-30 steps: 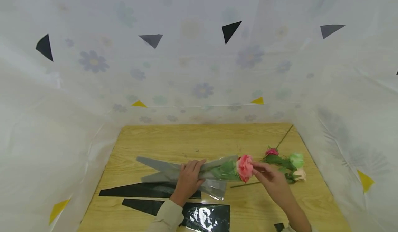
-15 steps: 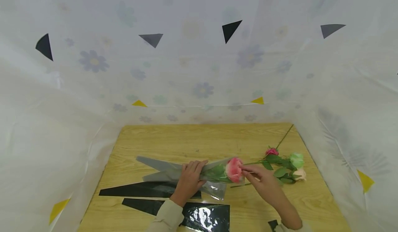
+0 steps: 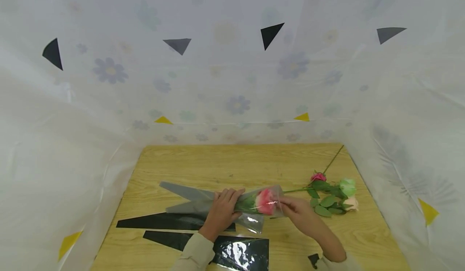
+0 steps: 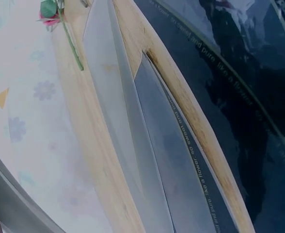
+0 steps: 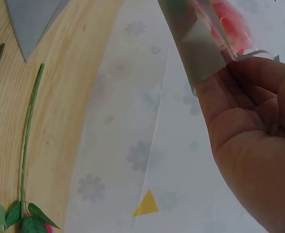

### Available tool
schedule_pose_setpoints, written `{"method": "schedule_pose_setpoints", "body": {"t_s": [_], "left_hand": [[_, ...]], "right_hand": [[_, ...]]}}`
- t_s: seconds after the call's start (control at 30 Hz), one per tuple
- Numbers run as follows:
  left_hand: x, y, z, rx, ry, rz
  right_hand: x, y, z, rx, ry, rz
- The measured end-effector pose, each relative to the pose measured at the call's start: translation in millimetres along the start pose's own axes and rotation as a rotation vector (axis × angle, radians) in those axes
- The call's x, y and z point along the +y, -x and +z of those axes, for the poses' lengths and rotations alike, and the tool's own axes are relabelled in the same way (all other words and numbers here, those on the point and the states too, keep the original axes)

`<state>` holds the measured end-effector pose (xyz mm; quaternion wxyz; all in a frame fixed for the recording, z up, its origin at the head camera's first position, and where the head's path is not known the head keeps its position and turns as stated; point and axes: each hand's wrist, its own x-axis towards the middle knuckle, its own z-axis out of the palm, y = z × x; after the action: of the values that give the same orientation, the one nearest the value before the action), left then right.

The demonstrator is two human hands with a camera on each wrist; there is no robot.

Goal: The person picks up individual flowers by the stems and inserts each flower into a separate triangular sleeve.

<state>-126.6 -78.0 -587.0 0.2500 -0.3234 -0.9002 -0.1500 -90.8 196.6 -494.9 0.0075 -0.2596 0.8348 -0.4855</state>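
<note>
With fingers on its far side and thumb on the near, the left hand (image 3: 222, 210) holds a tapered, translucent grey film sleeve (image 3: 194, 205), probably to steady it. Between the hands, a ruffled pink-and-white artificial rose (image 3: 266, 201) lies inside that film. The right hand's (image 3: 300, 215) fingers reach into the mouth at the bloom, presumably to guide it; whether they pinch petals or film, I cannot tell. Glossy black tapered film wrappers (image 3: 160, 222) lie beneath the left forearm.

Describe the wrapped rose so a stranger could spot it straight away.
On the wooden table, find the grey translucent sleeve under the left hand. Inside its right end, beside the right hand, is a pink rose. Unlike the loose roses farther right, this one is wrapped.
</note>
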Motion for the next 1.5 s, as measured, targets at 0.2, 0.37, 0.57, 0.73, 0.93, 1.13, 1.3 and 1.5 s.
{"method": "schedule_pose_setpoints", "body": {"t_s": [0.2, 0.37, 0.57, 0.73, 0.93, 1.13, 1.3, 1.5], "left_hand": [[0.7, 2.0, 0.7, -0.016, 0.016, -0.002], [-6.6, 7.3, 0.3, -0.038, 0.037, -0.040], [-28.8, 30.4, -1.5, -0.107, 0.022, -0.093], [-44.0, 56.2, -2.2, -0.197, -0.008, -0.143], [-57.4, 67.6, -3.5, -0.245, -0.022, -0.160], [-58.9, 74.1, -6.7, -0.275, -0.051, -0.129], [-57.8, 78.2, -4.9, -0.305, -0.044, -0.129], [-57.1, 79.7, -4.6, -0.345, -0.054, -0.153]], "right_hand": [[0.1, 0.0, 2.9, -0.072, -0.103, 0.057], [4.7, 2.9, 3.0, 0.051, -0.197, 0.175], [37.7, 5.9, 23.4, 0.215, -0.081, 0.282], [68.2, 10.4, 54.6, 0.161, 0.122, 0.356], [90.9, 7.5, 81.0, 0.141, 0.157, 0.364], [103.5, -1.2, 104.8, 0.156, 0.203, 0.428], [111.0, -11.4, 120.0, 0.171, 0.299, 0.404], [115.2, -15.8, 124.8, 0.206, 0.361, 0.412]]}}
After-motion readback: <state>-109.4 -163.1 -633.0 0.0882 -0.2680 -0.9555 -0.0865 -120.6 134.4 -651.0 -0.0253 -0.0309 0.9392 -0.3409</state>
